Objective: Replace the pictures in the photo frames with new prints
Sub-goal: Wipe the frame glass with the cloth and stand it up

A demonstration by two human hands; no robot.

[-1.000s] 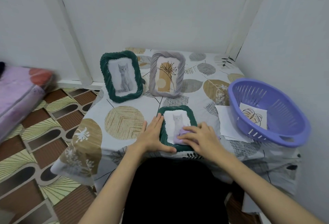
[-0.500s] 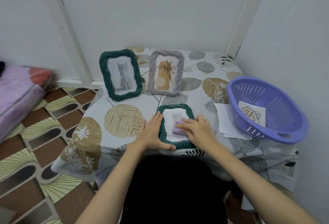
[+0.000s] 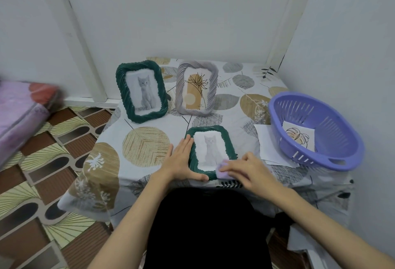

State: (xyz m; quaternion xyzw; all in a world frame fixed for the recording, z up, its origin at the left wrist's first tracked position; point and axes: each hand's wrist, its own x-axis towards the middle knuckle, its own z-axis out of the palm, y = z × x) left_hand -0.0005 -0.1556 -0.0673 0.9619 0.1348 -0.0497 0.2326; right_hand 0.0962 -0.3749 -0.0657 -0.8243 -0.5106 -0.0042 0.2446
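A dark green frame point(image 3: 226, 140) with a grey kitten print lies flat on the table near its front edge. My left hand point(image 3: 181, 159) rests flat against the frame's left side, thumb along its bottom edge. My right hand point(image 3: 245, 168) presses a small lilac cloth point(image 3: 222, 169) onto the frame's lower right corner. Behind stand a second green frame point(image 3: 141, 91) with a kitten print and a grey frame point(image 3: 196, 89) with a plant drawing.
A purple plastic basket point(image 3: 333, 157) at the right holds a print of a line drawing point(image 3: 299, 138). White sheets point(image 3: 265, 142) lie beside it on the leaf-patterned tablecloth point(image 3: 145, 147). Walls close in behind and to the right. A pink cushion point(image 3: 19, 110) lies on the floor at left.
My right hand has slid the lilac cloth from the middle of the glass down to the frame's lower right corner. My left hand stays at the frame's left side.
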